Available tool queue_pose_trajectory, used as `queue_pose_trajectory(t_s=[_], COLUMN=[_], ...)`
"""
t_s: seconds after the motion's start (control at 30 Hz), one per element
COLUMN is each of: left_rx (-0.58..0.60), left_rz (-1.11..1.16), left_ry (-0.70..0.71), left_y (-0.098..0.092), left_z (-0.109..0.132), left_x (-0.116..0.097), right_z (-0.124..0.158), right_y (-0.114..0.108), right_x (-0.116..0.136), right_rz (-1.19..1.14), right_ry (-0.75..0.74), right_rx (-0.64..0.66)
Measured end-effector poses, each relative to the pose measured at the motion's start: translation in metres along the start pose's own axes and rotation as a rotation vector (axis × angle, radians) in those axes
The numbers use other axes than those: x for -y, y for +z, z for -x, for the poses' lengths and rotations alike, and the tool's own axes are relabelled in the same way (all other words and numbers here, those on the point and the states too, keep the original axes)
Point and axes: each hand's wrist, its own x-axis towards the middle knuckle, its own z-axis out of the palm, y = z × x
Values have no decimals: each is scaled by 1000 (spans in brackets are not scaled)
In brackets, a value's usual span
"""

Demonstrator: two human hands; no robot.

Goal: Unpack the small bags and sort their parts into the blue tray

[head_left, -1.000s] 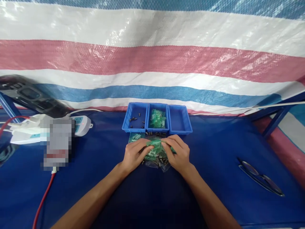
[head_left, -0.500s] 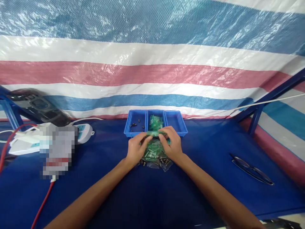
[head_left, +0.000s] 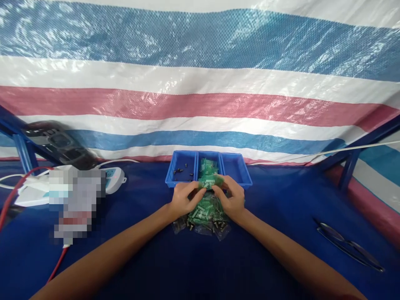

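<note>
A small green plastic packet (head_left: 208,182) is stretched between my two hands, in front of the blue bins. My left hand (head_left: 186,197) pinches its left end between thumb and fingers. The right end is pinched by my right hand (head_left: 230,196). What the packet holds is too small to make out. Just below my hands lies a heap of green packets (head_left: 204,211) on the blue table, with clear bags of small dark metal fasteners (head_left: 218,227) along its near side. Part of the heap is hidden by my hands.
Three joined blue bins stand behind: the left bin (head_left: 178,160) has several small fasteners, the middle bin (head_left: 208,155) green packets. The right bin (head_left: 236,164) looks bare inside. Eyeglasses (head_left: 350,245) lie at right; a white power strip (head_left: 34,193) and red cable (head_left: 59,262) at left.
The view has tilted, so the scene sits slightly lower and farther right. Both hands still hold the green packet, which now shows more of its flat face.
</note>
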Motion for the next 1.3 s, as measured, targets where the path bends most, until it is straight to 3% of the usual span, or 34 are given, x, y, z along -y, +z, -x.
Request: queue_pose_trajectory(t_s=[0.13,0.23,0.37,0.77,1.1,1.3], left_rx=[31,101,156,83,120,172], left_rz=[66,107,87,-2,101,146], left_ry=[-47,-67,-34,22,-162,-176], left_y=[-3,-4,-1,4,-2,-1], left_z=[-2,-2,3,11,5,6], left_x=[-1,2,8,9,4,6], right_z=[-1,3,8,10,8,9], right_y=[-13,-17,-13,10,2,3], right_x=[-2,-10,-14,-11,-3,-3], right_rz=[99,133,147,6,-15,-2], right_ry=[-178,-181,-93,230,185,212], right_rx=[80,123,130,130,94,118])
